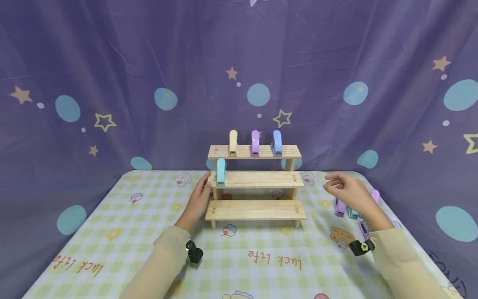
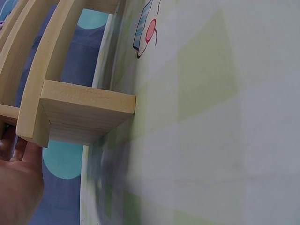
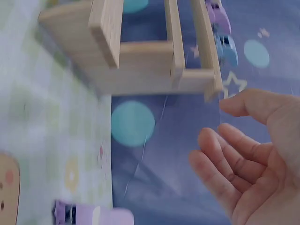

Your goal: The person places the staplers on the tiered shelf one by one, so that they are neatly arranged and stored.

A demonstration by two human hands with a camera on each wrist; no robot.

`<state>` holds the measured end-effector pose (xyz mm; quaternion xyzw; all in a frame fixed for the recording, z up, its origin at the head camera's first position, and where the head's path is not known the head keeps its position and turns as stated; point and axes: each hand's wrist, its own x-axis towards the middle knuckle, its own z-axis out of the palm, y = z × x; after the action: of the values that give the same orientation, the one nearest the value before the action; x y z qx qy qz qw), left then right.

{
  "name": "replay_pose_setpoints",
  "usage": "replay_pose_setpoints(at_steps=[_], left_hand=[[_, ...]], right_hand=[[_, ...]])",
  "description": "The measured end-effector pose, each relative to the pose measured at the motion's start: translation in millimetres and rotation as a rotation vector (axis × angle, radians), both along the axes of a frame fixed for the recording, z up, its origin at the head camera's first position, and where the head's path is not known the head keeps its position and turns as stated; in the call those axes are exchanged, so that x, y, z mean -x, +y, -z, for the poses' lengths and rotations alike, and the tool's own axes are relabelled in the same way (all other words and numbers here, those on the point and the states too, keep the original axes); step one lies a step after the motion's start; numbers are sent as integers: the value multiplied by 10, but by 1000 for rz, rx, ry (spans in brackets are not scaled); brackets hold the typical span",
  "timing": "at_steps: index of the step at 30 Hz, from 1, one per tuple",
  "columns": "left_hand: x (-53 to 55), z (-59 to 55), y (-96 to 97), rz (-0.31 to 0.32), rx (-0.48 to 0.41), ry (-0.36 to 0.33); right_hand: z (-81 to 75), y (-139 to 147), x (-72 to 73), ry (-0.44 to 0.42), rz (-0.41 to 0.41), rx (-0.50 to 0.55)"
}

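Observation:
A three-tier wooden display rack (image 1: 255,209) stands mid-table. My left hand (image 1: 199,195) holds the left end of its middle shelf; in the left wrist view the fingers (image 2: 19,151) reach behind the boards. Upright on the top shelf are a cream stapler (image 1: 233,143), a purple stapler (image 1: 255,143) and a blue stapler (image 1: 277,143). A turquoise stapler (image 1: 221,171) stands at the left of the middle shelf. Empty and loosely curled, my right hand (image 1: 352,195) hovers right of the rack, near a group of staplers partly hidden behind it.
In that group on the right are a purple stapler (image 1: 340,207), a teal stapler (image 1: 352,213) and another light purple stapler (image 1: 363,228). A checked tablecloth (image 1: 123,249) covers the table. Behind it hangs a purple curtain (image 1: 209,50) with stars and dots.

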<state>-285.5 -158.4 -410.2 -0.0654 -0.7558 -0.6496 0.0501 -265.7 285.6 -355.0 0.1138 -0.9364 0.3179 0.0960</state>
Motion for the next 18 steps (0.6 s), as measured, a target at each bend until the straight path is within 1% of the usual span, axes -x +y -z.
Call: replay_pose_setpoints(at_steps=[2,5,7,11,18], left_hand=[[9,-7,-3,2,-2,-13],[106,120,-30,-9,-2,6],[121,153,-31,-10,4,17],[117,173,-26,-10,25,15],[116,181,-25,-22,33,18]], right_hand=[[13,93,-23,-29,15,6],[45,197,-41,-67,33,13],[69,241,-53,-82,49,0],[140,314,-43,-105,78,-18],[284,401,46,-138,104,-49]])
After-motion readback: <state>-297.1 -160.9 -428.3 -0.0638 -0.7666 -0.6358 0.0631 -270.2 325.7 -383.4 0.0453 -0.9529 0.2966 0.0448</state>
